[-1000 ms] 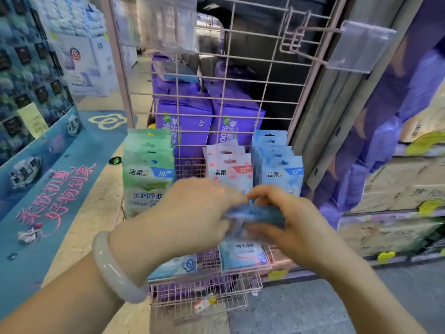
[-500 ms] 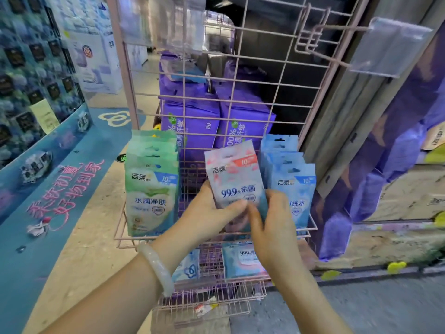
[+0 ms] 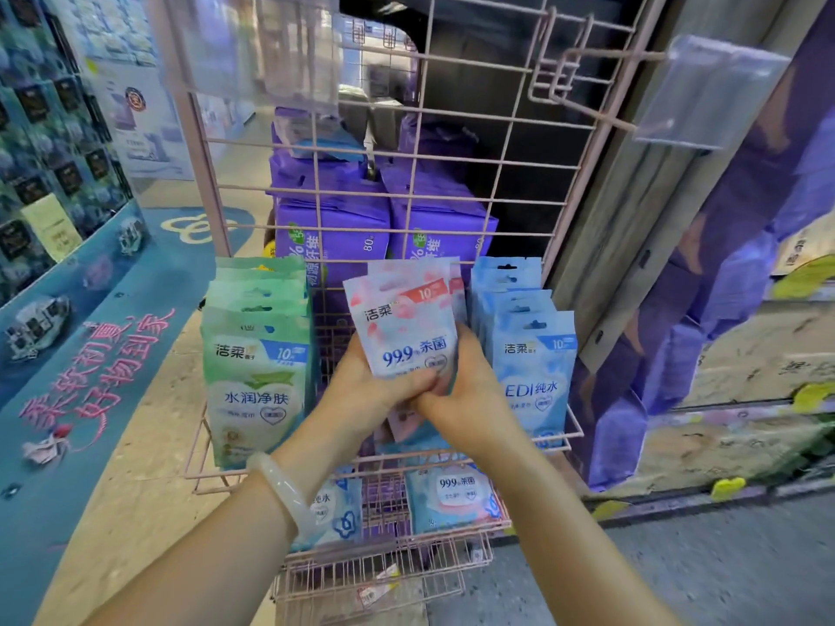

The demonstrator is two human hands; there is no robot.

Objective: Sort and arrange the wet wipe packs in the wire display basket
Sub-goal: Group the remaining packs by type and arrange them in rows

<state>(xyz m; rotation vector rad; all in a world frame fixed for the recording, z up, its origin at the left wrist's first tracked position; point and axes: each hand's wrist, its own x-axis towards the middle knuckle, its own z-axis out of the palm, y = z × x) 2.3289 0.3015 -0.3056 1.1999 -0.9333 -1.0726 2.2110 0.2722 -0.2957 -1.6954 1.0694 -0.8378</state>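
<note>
Both hands, left hand (image 3: 361,390) and right hand (image 3: 470,395), fingers clamped on pink wipe packs (image 3: 406,327), upright between green packs (image 3: 257,372) and blue packs (image 3: 533,354) in wire basket (image 3: 574,429).

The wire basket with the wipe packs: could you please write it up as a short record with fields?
basket: pink wire basket, packs standing in three rows
left row: green packs
middle row: pink packs, front one tilted
right row: blue packs
left hand: grips the pink packs from the left
right hand: grips them from the right
lower shelf: lying packs
</note>
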